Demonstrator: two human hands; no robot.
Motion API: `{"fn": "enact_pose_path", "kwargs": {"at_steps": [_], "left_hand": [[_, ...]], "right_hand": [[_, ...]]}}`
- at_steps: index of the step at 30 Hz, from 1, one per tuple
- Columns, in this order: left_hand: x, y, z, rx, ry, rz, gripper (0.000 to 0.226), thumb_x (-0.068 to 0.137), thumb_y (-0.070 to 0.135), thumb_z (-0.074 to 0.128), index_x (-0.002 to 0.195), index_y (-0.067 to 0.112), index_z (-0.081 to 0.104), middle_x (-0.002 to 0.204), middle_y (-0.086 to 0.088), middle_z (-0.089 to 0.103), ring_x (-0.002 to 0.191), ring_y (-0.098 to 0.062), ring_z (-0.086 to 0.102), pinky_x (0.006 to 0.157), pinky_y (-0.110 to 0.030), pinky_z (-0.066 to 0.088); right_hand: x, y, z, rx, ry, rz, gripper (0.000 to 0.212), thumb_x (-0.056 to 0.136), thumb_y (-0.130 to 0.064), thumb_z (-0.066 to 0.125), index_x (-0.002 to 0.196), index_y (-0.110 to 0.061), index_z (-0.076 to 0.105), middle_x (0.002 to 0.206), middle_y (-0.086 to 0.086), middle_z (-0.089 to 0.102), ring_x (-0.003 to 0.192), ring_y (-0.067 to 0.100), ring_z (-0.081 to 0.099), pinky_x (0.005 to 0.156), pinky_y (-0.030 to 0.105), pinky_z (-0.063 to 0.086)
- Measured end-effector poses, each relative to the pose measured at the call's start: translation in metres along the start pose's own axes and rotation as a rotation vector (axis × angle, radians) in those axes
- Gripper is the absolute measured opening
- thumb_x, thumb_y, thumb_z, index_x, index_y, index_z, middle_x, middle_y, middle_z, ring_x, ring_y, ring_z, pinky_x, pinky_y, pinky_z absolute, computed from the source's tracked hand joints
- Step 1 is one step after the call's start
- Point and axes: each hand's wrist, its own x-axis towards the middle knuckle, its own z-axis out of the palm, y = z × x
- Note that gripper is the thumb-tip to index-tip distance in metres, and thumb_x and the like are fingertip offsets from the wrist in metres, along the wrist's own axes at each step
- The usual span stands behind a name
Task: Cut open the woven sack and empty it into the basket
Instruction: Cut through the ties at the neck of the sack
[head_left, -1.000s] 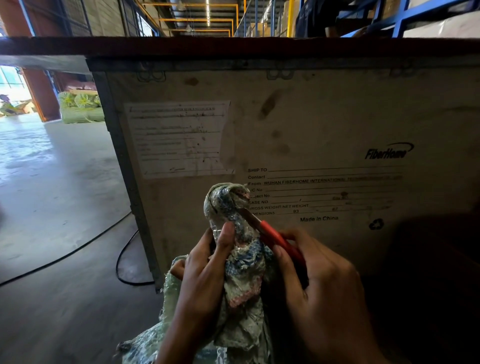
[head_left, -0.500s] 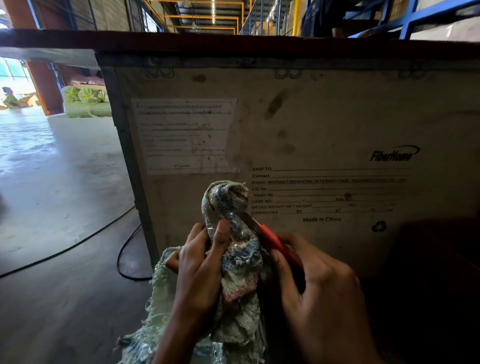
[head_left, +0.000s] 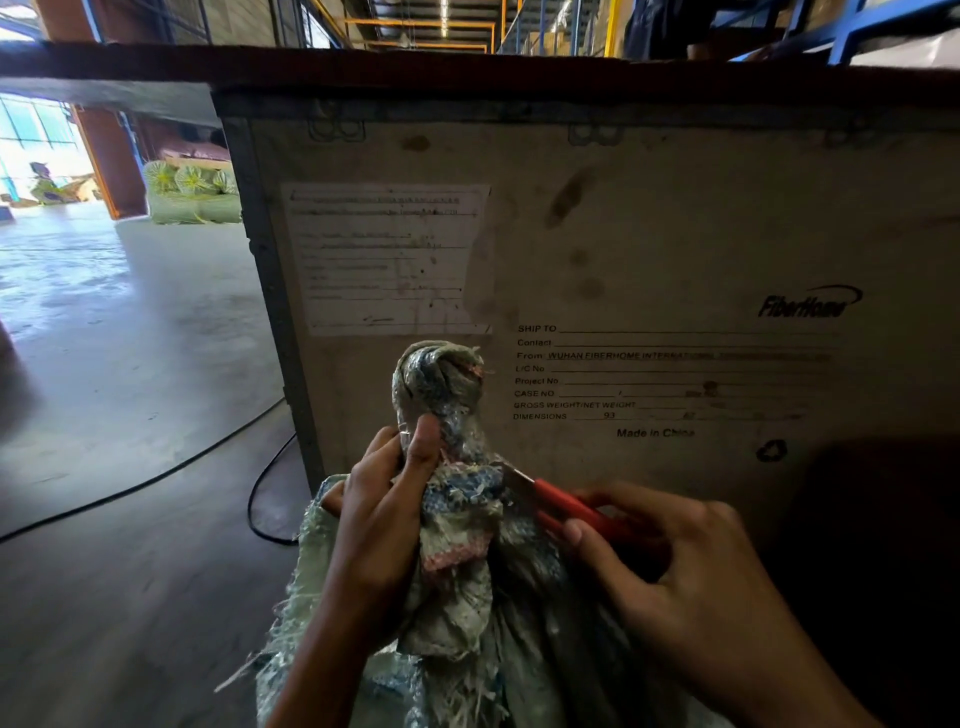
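Gripping firmly, the left hand (head_left: 384, 525) wraps the twisted neck of the woven sack (head_left: 457, 587) just under its knot (head_left: 439, 374). The right hand (head_left: 691, 582) holds a red-handled cutter (head_left: 566, 506) in a closed grip, blade against the neck's right side. The sack stands before a large crate (head_left: 623, 234). The likely risk is that the blade breaks suddenly through the weave and runs on toward the left thumb, which lies near the cut.
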Motion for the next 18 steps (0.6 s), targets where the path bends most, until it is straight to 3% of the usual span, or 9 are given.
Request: {"fn": "enact_pose_path", "kwargs": {"at_steps": [3,6,9,13,16,18], "left_hand": [[0.002,-0.001,-0.003,-0.053,-0.098,-0.057,0.052,0.092,0.051,0.053,0.102,0.003,0.069,0.098,-0.023,0.075,0.088,-0.037,0.075,0.071,-0.045,0.062],[0.000,0.003,-0.001,-0.100,-0.204,-0.057,0.045,0.084,0.048,0.058,0.098,0.008,0.074,0.089,-0.013,0.079,0.076,-0.021,0.076,0.062,-0.026,0.060],[-0.004,0.007,0.010,-0.133,-0.256,-0.027,0.045,0.083,0.041,0.063,0.110,0.006,0.069,0.094,-0.014,0.078,0.082,-0.021,0.075,0.067,-0.029,0.062],[-0.012,0.011,0.022,-0.119,-0.249,0.003,0.043,0.087,0.042,0.067,0.108,0.004,0.070,0.100,-0.024,0.075,0.086,-0.029,0.071,0.074,-0.042,0.058],[-0.013,0.012,0.021,-0.067,-0.242,0.053,0.038,0.087,0.048,0.069,0.101,0.013,0.074,0.093,-0.014,0.077,0.083,-0.026,0.073,0.070,-0.038,0.060],[-0.014,0.011,0.021,-0.020,-0.258,0.091,0.038,0.082,0.050,0.064,0.099,0.018,0.074,0.092,-0.007,0.078,0.081,-0.018,0.076,0.066,-0.028,0.061]], "right_hand": [[0.003,0.005,0.001,0.192,0.115,0.060,0.015,0.078,-0.046,0.064,0.087,-0.039,0.074,0.071,-0.016,0.074,0.063,-0.004,0.069,0.053,0.014,0.054],[0.005,0.005,0.002,0.453,0.193,0.131,0.033,0.071,-0.059,0.065,0.088,-0.032,0.074,0.056,0.000,0.062,0.046,0.002,0.055,0.045,0.018,0.044],[0.007,0.000,0.005,0.650,0.171,0.173,0.035,0.063,-0.052,0.074,0.089,-0.028,0.076,0.059,-0.015,0.070,0.052,-0.004,0.064,0.047,0.009,0.045],[0.008,-0.004,0.011,0.779,0.125,0.142,0.028,0.068,-0.037,0.082,0.094,-0.030,0.077,0.088,-0.006,0.080,0.080,0.005,0.077,0.061,0.010,0.055],[0.007,-0.004,0.011,0.840,0.124,0.137,0.037,0.068,-0.040,0.086,0.102,-0.031,0.076,0.097,-0.006,0.080,0.089,0.010,0.077,0.068,0.014,0.057],[0.006,-0.002,0.010,0.821,0.117,0.145,0.041,0.066,-0.045,0.087,0.104,-0.035,0.075,0.101,-0.007,0.079,0.092,0.009,0.076,0.069,0.014,0.057]]}}
